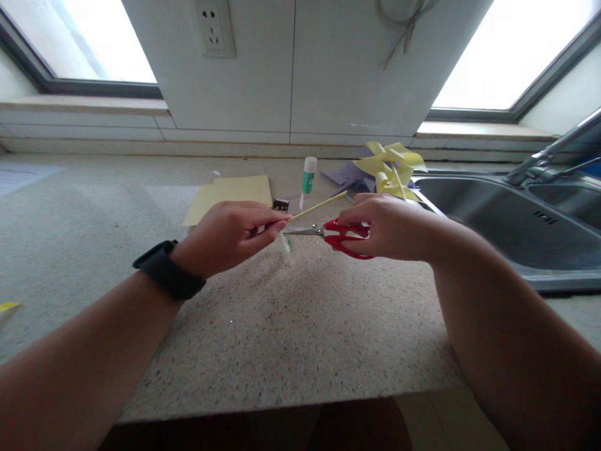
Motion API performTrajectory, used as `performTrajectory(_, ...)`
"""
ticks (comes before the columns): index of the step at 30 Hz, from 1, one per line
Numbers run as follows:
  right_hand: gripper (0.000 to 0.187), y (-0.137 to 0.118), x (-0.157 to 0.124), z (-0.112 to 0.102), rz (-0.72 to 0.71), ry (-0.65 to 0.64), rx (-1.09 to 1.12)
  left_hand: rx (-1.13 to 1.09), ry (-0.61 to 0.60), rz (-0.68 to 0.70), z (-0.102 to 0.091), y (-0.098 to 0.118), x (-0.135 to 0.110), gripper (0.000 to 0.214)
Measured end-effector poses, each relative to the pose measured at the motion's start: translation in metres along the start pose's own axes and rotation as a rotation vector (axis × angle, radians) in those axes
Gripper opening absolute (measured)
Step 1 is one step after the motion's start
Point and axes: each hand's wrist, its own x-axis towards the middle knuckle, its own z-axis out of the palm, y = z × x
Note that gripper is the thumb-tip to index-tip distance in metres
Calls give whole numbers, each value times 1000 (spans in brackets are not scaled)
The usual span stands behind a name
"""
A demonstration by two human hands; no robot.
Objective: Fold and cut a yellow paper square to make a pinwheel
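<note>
My left hand [230,235], with a black band on its wrist, pinches the near end of a thin wooden stick [319,206] that slants up to the right. My right hand [389,225] is closed round the red handles of a pair of scissors [328,233], whose metal blades point left toward the left fingertips and look closed. A small blurred greenish scrap [287,243] hangs just below the blade tips. Both hands are held above the speckled countertop [263,313].
A glue stick [308,175] stands behind the hands, beside yellow paper sheets [235,191] and a small dark clip [280,204]. A yellow paper pinwheel [392,166] and purple paper [345,174] lie by the steel sink [507,219] at right. The faucet [549,153] and the wall socket [213,28] are beyond.
</note>
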Motion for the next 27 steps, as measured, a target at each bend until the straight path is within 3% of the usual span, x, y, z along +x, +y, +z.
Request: performTrajectory(27,30,2,2,3,-91,41,55,-17,10,41,3,6,1,29)
